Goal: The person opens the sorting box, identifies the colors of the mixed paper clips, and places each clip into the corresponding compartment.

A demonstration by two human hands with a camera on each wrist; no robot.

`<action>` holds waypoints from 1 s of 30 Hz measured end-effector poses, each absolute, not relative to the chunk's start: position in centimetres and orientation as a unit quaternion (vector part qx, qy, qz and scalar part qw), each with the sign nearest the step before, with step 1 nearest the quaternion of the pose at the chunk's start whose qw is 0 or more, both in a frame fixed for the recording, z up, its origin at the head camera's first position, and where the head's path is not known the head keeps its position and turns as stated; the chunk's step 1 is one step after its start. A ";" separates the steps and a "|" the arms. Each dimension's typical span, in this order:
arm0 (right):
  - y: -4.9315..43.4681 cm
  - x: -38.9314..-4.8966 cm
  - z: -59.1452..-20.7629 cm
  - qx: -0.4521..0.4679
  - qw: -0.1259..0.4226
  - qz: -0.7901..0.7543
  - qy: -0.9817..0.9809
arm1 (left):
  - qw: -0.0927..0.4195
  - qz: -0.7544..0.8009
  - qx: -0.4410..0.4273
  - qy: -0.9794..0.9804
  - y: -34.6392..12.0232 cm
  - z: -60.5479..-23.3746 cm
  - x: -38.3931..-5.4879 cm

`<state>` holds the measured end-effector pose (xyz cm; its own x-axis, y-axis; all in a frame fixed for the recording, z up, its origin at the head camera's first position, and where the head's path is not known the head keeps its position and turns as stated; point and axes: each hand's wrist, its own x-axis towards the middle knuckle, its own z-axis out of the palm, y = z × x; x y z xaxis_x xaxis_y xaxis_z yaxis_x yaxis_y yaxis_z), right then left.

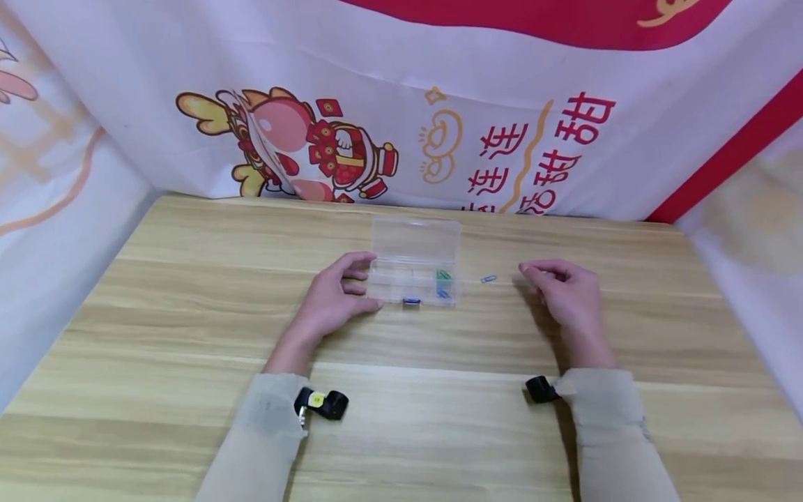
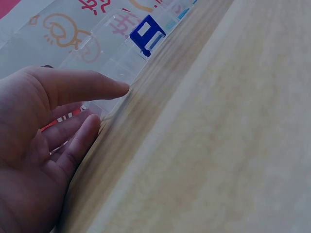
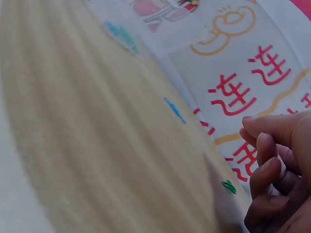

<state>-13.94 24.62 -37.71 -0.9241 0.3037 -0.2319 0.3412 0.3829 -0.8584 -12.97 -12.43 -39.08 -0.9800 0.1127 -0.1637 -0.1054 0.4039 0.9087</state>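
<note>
A clear compartment box (image 1: pixel 408 282) lies on the table with its transparent lid (image 1: pixel 417 240) raised at the back. Its right-hand compartments contain green paper clips (image 1: pixel 444 275) and blue ones (image 1: pixel 443 293). My left hand (image 1: pixel 335 293) holds the box's left end, thumb at the front corner and fingers along the side. To the right of the box lies a loose blue paper clip (image 1: pixel 488 279). My right hand (image 1: pixel 564 286) is raised farther right, fingers curled and thumb by the index fingertip, nothing visible between them. Below it, a green paper clip (image 3: pixel 229 186) rests on the table.
The wooden table (image 1: pixel 401 432) ends at a printed cloth (image 1: pixel 376 70) hanging behind the box. Similar cloth hangs at both sides. A blue latch (image 2: pixel 147 35) sits on the box's front. Black wrist straps (image 1: pixel 323 403) show at the sleeves.
</note>
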 end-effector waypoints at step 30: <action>21.2 -14.3 -38.8 0.017 -0.012 -0.296 0.955 | 0.104 0.544 -0.008 0.833 -12.4 -38.9 -12.9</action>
<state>-14.33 21.15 -38.82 -0.9992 0.0389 0.0128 0.0248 0.8237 -0.5665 -12.91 -12.41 -38.90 -0.9782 0.0998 -0.1822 -0.1266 0.4088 0.9038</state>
